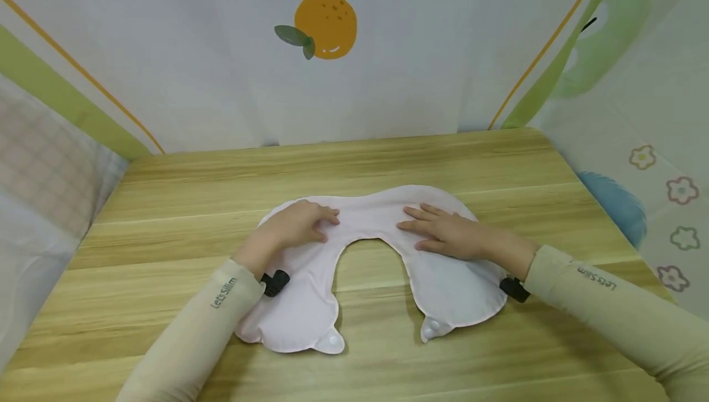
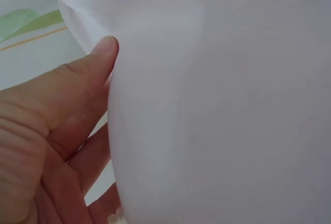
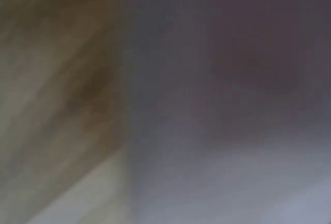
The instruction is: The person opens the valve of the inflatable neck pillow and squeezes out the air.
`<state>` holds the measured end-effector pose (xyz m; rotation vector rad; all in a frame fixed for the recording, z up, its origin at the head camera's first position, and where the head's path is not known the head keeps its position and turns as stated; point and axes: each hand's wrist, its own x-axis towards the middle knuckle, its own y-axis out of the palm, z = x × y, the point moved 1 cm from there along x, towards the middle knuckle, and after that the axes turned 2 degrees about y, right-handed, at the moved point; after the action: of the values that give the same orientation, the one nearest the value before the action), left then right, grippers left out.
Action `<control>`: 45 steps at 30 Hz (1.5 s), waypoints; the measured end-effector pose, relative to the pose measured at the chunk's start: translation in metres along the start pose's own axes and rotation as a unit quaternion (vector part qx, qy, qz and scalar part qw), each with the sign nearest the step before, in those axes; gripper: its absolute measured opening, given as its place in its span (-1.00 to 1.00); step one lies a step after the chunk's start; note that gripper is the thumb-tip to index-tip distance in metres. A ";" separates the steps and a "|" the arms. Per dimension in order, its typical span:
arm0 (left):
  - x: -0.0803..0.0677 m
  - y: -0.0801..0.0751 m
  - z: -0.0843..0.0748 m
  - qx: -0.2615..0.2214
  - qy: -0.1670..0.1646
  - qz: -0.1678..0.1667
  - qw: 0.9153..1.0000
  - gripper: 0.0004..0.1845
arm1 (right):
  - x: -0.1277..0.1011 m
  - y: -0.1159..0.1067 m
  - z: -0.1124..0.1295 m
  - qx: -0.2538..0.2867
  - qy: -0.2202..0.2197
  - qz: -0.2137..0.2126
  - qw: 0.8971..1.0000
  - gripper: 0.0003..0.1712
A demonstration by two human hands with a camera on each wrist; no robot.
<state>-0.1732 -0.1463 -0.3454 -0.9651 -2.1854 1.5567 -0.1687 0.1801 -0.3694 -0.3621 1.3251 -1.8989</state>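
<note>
A pale pink, U-shaped cloth piece [image 1: 382,205], like a bib or a flat neck pillow, lies on the table with its two ends toward me. Each end has a small tab, the left tab [image 1: 331,341] and the right tab [image 1: 434,327], with round snaps. My left hand [image 1: 296,225] rests on its upper left part, fingers slightly bent. On the upper right part my right hand [image 1: 448,234] lies flat with spread fingers. In the left wrist view, the thumb [image 2: 85,71] touches the edge of the pale cloth [image 2: 207,105]. Blur hides detail in the right wrist view.
The wood-grain table [image 1: 376,322] spreads around the cloth. Behind it hangs a white printed curtain [image 1: 221,69] with an orange fruit picture. More printed fabric [image 1: 653,217] hangs at the right side. Small black devices [image 1: 275,283] sit at both wrists.
</note>
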 end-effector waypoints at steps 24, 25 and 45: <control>-0.028 -0.002 0.023 -0.034 -0.042 -0.041 0.998 -0.66 | -0.003 0.000 -0.002 0.022 0.042 0.026 0.999 -0.38; -0.029 -0.002 0.024 -0.033 -0.044 -0.041 0.998 -0.66 | -0.003 0.000 -0.002 0.024 0.042 0.027 0.998 -0.38; -0.046 -0.003 0.038 -0.053 -0.079 -0.059 0.994 -0.71 | -0.007 0.006 -0.009 0.050 0.070 0.030 0.996 -0.37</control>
<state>-0.1625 -0.2045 -0.3505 -0.7484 -2.4066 1.5240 -0.1669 0.1898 -0.3769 -0.1392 1.3099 -1.9617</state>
